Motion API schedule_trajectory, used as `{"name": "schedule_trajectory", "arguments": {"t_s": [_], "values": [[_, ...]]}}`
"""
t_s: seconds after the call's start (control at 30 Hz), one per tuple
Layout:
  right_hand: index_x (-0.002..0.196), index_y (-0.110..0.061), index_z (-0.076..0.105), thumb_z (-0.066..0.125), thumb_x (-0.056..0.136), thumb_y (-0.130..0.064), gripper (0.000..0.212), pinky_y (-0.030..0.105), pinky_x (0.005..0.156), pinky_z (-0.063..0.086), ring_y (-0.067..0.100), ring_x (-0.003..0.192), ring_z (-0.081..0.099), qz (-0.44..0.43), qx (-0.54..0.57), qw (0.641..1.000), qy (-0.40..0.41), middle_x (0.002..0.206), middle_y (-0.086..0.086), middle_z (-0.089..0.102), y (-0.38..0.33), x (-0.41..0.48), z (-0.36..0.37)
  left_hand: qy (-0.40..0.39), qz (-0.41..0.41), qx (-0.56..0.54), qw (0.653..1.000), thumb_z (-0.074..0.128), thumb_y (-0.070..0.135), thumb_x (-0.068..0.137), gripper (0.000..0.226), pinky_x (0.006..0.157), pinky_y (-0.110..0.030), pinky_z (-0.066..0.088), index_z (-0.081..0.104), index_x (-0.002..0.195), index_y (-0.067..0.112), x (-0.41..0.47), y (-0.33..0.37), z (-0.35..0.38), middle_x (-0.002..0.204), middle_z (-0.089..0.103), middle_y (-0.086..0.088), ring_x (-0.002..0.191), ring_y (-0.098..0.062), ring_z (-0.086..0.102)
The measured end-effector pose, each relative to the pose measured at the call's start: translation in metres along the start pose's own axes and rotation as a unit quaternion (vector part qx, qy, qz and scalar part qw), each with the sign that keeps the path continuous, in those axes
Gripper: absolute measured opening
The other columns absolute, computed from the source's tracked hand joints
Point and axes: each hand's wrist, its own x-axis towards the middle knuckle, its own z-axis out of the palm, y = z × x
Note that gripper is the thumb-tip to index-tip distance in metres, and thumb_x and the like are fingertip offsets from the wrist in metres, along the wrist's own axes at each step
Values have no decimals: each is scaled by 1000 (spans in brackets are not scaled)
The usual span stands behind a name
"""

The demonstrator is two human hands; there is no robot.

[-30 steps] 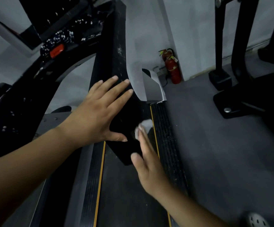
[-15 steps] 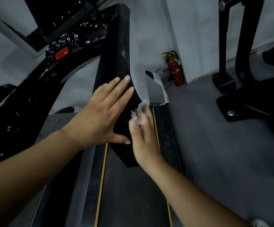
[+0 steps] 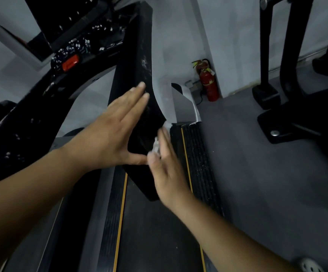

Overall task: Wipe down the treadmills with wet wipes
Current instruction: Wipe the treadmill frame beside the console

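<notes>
Where treadmill upright (image 3: 135,55) is touched, left hand (image 3: 108,138): laid flat, fingers straight
right hand (image 3: 167,169): wet wipe (image 3: 156,145) pressed under straight fingers

You're pressing a crumpled white wipe (image 3: 156,145), looking like thin cloth, vs the arm (image 3: 137,55), which is showing matt black w/ whitish specks. Side rail (image 3: 198,163) is looking ribbed black plastic, belt (image 3: 155,232) matt dark, floor (image 3: 277,193) grey & fine-grained, extinguisher (image 3: 209,85) glossy red.
</notes>
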Motion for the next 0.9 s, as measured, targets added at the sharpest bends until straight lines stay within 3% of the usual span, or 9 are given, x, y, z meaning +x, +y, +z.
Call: {"name": "schedule_trajectory", "arguments": {"t_s": [0.07,0.2,0.3,0.4,0.57,0.67,0.73,0.83,0.9], "values": [[159,-32,5,26,88,-83,89,24,124,9,-5,151,0,-7,-12,1000,-11,167,-18,-2,18,-26,1,-8,-9,1,1000,57,90,66,136,126,-32,5,12,160,3,4,-4,-3,168,3,-14,156,-23,1],[160,-31,6,26,78,-91,104,37,126,15,-10,148,8,114,14,993,22,168,-15,5,28,-4,-4,-16,-5,21,1000,46,95,65,135,124,-51,16,14,159,2,7,-4,0,168,7,-17,156,-30,4],[162,-25,8,22,82,-90,104,30,126,10,-5,151,4,38,6,999,19,169,-12,5,7,11,-3,-8,-16,12,1000,47,93,67,131,121,-60,20,19,159,5,6,-3,1,167,11,-17,155,-33,7],[158,-32,12,22,90,-82,85,20,122,11,-5,151,5,-3,1,1000,-17,168,-15,5,7,-12,-1,-6,-28,16,999,45,94,66,128,118,-63,18,22,159,10,6,-1,2,166,17,-15,155,-33,8],[156,-33,11,24,92,-77,79,15,119,7,-11,147,4,157,58,986,18,168,-12,-1,21,8,-9,-18,-15,42,999,44,96,66,125,117,-63,22,29,157,12,7,-3,-1,163,24,-15,154,-34,12],[159,-26,14,26,96,-72,79,-5,103,12,-30,133,14,116,74,990,21,163,-19,10,14,26,-12,-51,87,103,990,39,93,74,102,120,-56,20,54,144,20,20,-14,-11,153,46,-10,150,-34,27],[157,-33,17,29,93,-72,76,0,109,15,-23,139,15,80,67,994,18,159,-27,14,19,15,-10,-50,170,100,979,44,85,83,80,121,-50,21,70,126,23,30,-17,-11,135,63,-4,140,-28,45],[149,-49,14,28,86,-83,73,11,119,13,-16,145,9,86,48,995,13,166,-20,5,35,0,-7,-11,200,49,979,56,71,88,59,115,-48,32,78,109,20,33,-19,-4,118,72,0,123,-24,60],[153,-44,13,25,87,-84,78,-3,107,11,-34,130,9,116,61,991,22,168,-14,0,35,17,-10,15,200,31,979,61,66,88,53,110,-49,39,79,104,19,32,-20,1,115,72,-1,119,-24,63]]}}
